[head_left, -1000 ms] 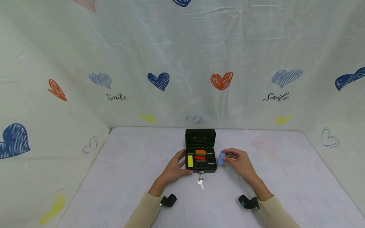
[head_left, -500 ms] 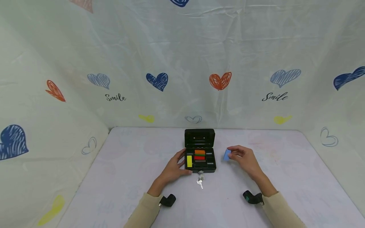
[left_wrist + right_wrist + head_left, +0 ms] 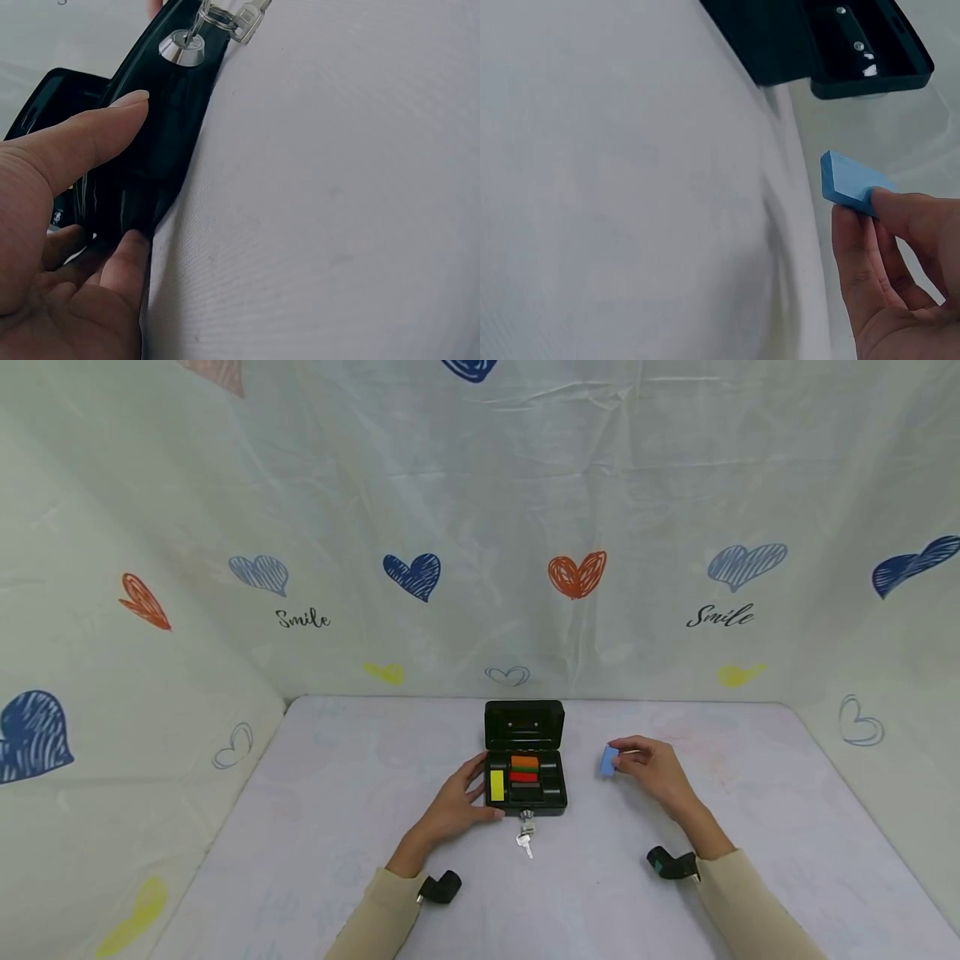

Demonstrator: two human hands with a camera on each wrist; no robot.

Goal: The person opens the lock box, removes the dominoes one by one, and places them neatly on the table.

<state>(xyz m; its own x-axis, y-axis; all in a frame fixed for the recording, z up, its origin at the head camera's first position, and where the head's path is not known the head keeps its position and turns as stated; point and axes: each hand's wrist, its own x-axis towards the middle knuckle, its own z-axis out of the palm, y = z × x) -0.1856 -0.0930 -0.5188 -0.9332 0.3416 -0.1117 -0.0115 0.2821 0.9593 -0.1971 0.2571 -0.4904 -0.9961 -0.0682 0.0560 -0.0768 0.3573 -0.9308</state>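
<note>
A small black cash box stands on the table with its lid raised. My left hand grips its near left corner, thumb on the front face and fingers along the side. Inside, a yellow block fills part of the left compartment. Orange and red blocks lie in the middle, with a thin green edge between them. To the right of the box, my right hand pinches a flat blue block between thumb and fingertips, held above the table.
Keys on a ring hang from the lock at the box's front. The white table ends at a pale curtain printed with hearts. Black wrist cameras sit at both sleeves.
My right hand has carried the blue block away from the box, to the right and toward the back of the table. The left hand keeps its grip on the box corner.
</note>
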